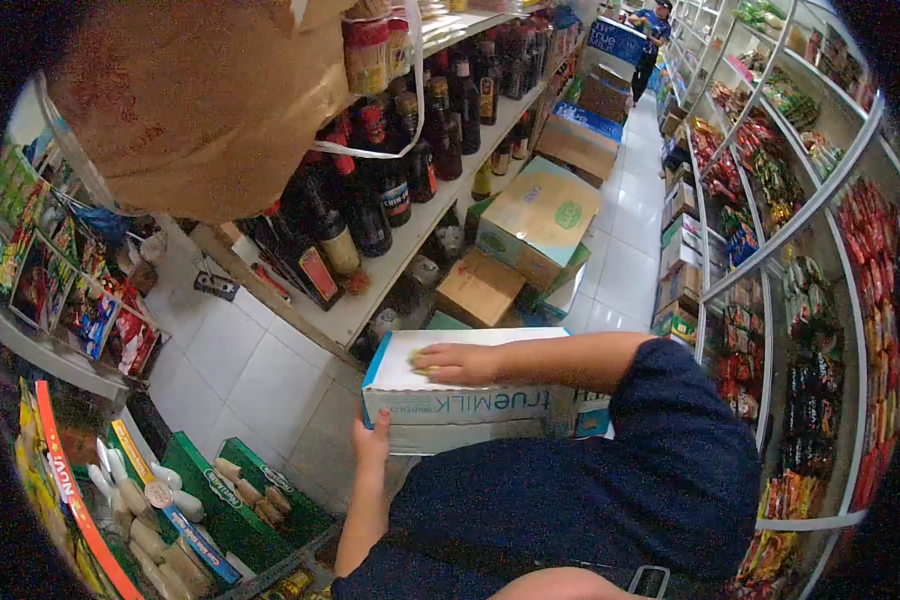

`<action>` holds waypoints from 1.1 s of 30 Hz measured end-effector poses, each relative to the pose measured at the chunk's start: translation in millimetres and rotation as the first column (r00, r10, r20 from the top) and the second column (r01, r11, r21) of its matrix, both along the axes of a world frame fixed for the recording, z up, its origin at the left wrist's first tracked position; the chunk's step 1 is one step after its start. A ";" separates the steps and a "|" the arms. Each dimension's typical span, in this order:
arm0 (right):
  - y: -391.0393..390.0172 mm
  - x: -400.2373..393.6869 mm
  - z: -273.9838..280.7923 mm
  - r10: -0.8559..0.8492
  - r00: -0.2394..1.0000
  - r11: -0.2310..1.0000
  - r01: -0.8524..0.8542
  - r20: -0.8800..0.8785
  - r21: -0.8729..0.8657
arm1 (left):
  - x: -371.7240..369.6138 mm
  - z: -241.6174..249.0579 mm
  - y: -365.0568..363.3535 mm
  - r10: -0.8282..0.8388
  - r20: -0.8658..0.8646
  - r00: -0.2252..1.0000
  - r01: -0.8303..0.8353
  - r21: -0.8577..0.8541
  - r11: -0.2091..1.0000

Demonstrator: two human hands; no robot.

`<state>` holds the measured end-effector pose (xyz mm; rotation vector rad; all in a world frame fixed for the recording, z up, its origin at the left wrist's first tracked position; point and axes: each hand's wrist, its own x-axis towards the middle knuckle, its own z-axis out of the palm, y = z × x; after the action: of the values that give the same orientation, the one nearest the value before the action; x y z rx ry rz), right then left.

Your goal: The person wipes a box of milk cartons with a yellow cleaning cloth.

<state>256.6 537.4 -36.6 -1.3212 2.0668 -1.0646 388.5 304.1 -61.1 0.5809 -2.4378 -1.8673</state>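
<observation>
1. Head view, middle: a white true MILK carton (470, 405) with a blue edge lies right in front of the wearer's chest, its long axis running left to right across the body.
2. The right hand (460, 364) rests palm down on the carton's top, left of its middle, its forearm coming in from the right along the carton's length. Its fingers press on a small yellow-green wad (421, 357), perhaps a cloth or sponge.
3. The left hand (372, 438) is nearer the carton's left end, touching it at the near corner. Its thumb lies against the near side; the other fingers are hidden, so I cannot tell how tightly it grips.
4. The carton's top looks closed and its contents are out of sight; what supports it from below is hidden too.
5. Near left, green trays (300, 525) hold tube-shaped packs, white and tan.
6. Beyond the carton, to the left, a shelf (370, 300) carries rows of dark bottles (370, 220), some red-capped.
7. Just beyond the carton, a small brown box (480, 287) sits beside a larger tan box (542, 212); their contents do not show.
8. Along the right, metal shelving (815, 240) is filled with bright packets; far off stands another person (653, 35) in a blue top.
</observation>
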 end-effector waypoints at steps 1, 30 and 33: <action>26.1 4.0 -1.0 -0.040 0.999 0.998 0.039 0.013 0.048 | 0.0 -7.8 -1.5 0.002 -0.012 1.000 -0.002 -0.003 1.000; 155.5 -40.1 -94.2 -0.141 0.990 0.811 0.101 0.025 0.576 | -11.0 -8.6 -3.0 -0.038 -0.117 0.992 0.044 0.051 0.998; 228.3 -27.3 -86.3 -0.311 0.942 0.727 0.153 0.122 0.670 | -17.4 -10.1 -3.2 -0.037 -0.071 0.997 0.038 0.013 0.999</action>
<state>229.3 765.8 -122.9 -0.5620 2.1634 -0.4509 371.1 300.8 -71.2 0.4649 -2.4097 -1.8859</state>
